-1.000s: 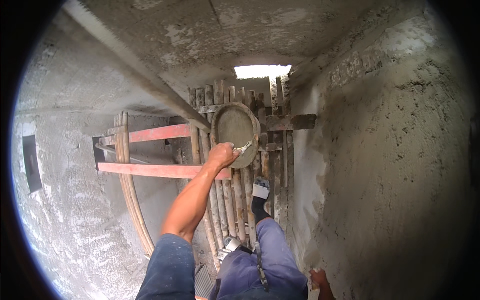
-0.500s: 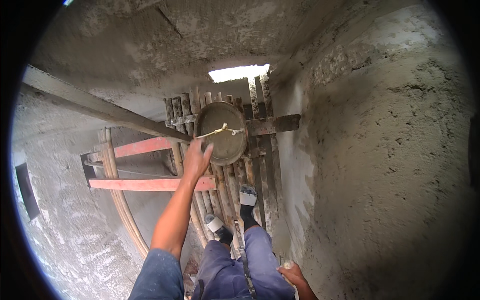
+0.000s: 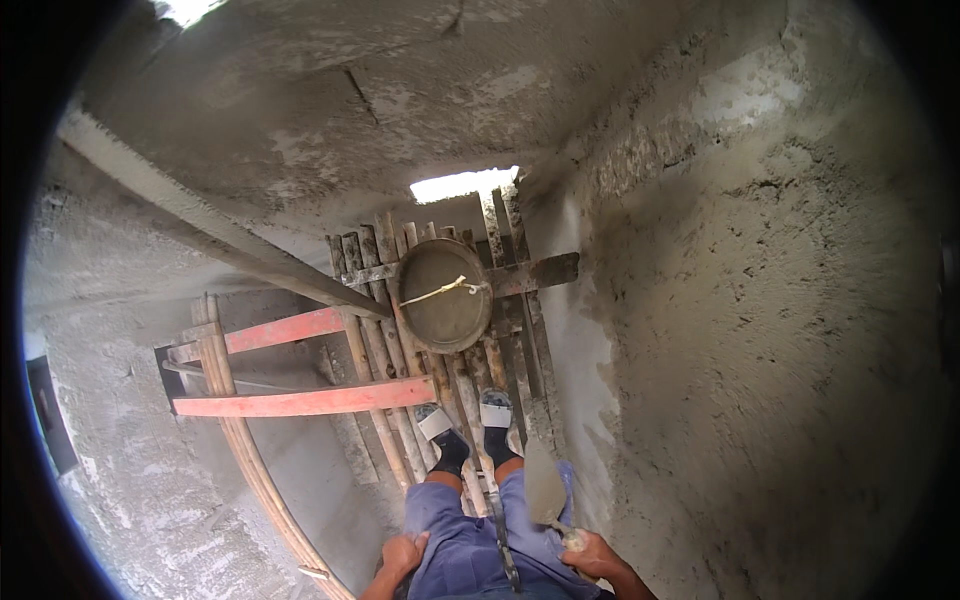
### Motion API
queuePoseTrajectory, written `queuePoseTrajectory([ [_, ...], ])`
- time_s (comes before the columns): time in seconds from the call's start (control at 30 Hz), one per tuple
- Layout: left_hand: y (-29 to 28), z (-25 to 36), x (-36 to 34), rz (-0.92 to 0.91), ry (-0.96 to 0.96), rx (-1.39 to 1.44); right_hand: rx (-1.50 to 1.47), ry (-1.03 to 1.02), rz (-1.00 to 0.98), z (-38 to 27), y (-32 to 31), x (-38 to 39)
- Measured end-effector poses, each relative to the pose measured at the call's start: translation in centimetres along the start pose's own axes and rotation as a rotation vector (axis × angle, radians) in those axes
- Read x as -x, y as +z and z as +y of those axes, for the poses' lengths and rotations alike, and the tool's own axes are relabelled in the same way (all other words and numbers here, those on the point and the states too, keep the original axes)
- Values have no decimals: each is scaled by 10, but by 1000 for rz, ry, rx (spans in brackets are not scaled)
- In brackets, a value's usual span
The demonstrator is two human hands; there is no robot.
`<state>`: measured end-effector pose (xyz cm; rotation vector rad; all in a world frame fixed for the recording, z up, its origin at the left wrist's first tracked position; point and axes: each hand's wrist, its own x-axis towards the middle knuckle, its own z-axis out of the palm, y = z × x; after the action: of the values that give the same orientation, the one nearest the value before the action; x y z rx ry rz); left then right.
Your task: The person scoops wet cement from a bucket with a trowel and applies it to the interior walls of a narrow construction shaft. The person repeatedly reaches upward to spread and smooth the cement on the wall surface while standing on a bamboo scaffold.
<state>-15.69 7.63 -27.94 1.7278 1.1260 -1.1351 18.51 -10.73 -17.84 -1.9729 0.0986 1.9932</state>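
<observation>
My right hand (image 3: 597, 556), low at the right beside my thigh, grips a trowel (image 3: 545, 488) by its pale handle, its pointed grey blade turned up and away from me. Against my left thigh, my left hand (image 3: 403, 552) is closed on the fabric of my blue-grey trousers (image 3: 436, 512). Ahead of my feet lies a round, shallow basin (image 3: 437, 318) with grey material inside. A knotted pale cord (image 3: 440, 290) stretches across it. Neither hand is near the basin.
I stand on a platform of wooden poles (image 3: 400, 430). Two red planks (image 3: 300, 402) jut out at the left, by a bundle of bent poles (image 3: 245, 450). A slanting beam (image 3: 210, 220) crosses the upper left. A rough plastered wall (image 3: 760, 330) rises close on the right.
My left hand has drawn back from the basin's near-left edge to my left thigh. My left foot has stepped forward beside the right. The trowel blade has come into sight.
</observation>
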Motion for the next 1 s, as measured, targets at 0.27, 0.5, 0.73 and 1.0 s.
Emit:
queuePoseTrajectory([
  [0.27,-36,-20,56,-292,182,273,405,-185,90,-51,-7,-62],
  [0.5,-123,-16,-91,97,267,153,885,-459,197,-237,-93,-247],
  [0.73,-215,41,-334,1127,604,111,796,-800,680,-309,-88,-334],
  [1.0,-205,79,-408,917,463,96,400,-810,726,-227,-67,-331],
])
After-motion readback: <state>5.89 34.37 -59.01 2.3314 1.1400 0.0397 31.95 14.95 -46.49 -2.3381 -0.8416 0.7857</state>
